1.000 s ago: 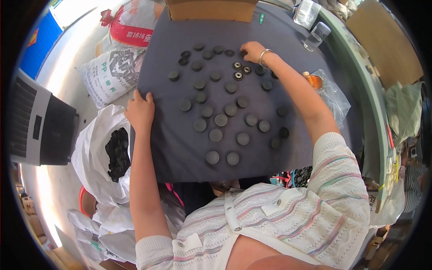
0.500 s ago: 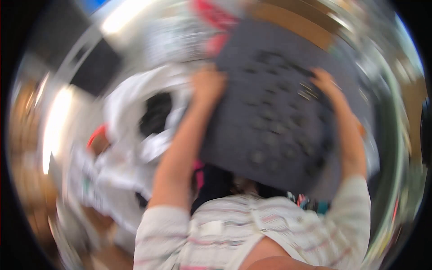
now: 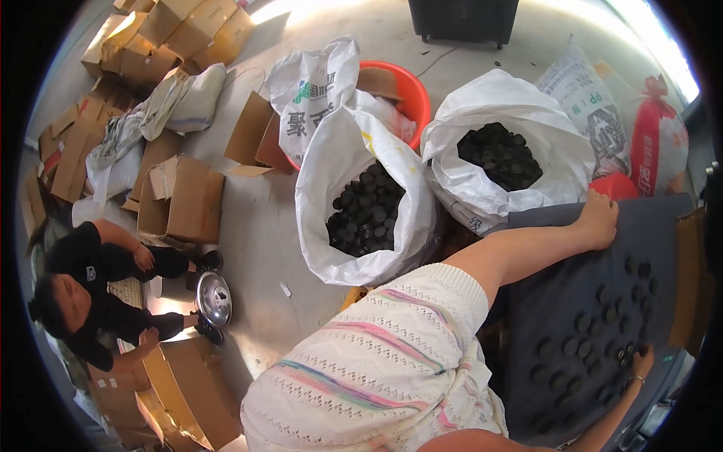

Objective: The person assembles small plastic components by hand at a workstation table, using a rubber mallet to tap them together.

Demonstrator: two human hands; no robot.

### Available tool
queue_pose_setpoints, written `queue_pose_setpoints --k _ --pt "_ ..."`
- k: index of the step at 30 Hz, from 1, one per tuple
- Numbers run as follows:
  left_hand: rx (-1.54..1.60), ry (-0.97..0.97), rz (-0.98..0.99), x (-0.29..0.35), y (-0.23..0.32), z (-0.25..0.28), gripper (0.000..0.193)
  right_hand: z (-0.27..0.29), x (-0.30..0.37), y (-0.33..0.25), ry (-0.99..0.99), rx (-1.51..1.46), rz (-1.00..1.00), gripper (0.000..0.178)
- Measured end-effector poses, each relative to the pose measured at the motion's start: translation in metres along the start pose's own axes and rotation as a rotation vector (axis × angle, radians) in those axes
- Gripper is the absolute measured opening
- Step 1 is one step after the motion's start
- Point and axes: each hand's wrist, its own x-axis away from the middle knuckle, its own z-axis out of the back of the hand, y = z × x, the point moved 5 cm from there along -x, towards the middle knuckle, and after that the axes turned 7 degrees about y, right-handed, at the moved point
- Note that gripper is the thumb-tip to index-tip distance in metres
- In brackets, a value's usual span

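A dark grey work surface slants away at the right, with black round caps scattered over it. My left hand is at the surface's far-left edge beside a red object, fingers bent over the edge. Lower right, my right hand reaches in with thumb and fingers apart and nothing visible between them. Close to its fingertips are several small pieces with pale rims; I cannot make out their kind. Two white woven sacks, one nearer and one farther, stand open, holding many black caps.
Behind the sacks is a red tub. More filled sacks stand at the far right. A seated person in dark clothes is at the left, near a steel bowl and cardboard boxes. A dark wheeled bin stands far back.
The view has swung left and become sharp, so the work surface sits farther right. Both hands remain at the surface, the left by its edge and the right among the caps.
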Motion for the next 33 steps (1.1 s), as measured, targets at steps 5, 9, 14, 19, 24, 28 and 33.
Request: queue_pose_setpoints --k 5,9,14,19,24,28,33 --pt "0.022 0.035 0.001 -0.005 0.004 -0.004 0.055 0.009 -0.004 -0.005 -0.102 0.131 -0.048 0.027" --pt "0.035 0.064 -0.004 -0.006 0.004 -0.006 0.055 0.015 -0.005 -0.005 -0.087 0.101 -0.007 0.024" --pt "0.011 0.038 -0.015 -0.006 0.002 -0.007 0.056 0.014 -0.002 0.0 -0.14 0.035 -0.093 0.023" --pt "-0.006 0.031 -0.002 -0.002 -0.004 -0.001 0.057 0.008 -0.004 0.009 0.052 -0.033 -0.076 0.021" --pt "-0.007 0.032 0.003 -0.007 0.0 0.003 0.055 0.008 0.004 0.019 0.06 -0.046 -0.123 0.026" --pt "0.132 -0.103 -0.135 -0.008 0.037 0.002 0.039 0.049 0.053 0.013 -0.024 0.106 -0.307 0.05" --pt "0.012 0.077 -0.171 -0.007 -0.004 0.017 0.035 0.029 0.022 -0.139 -0.052 0.18 -0.217 0.053"
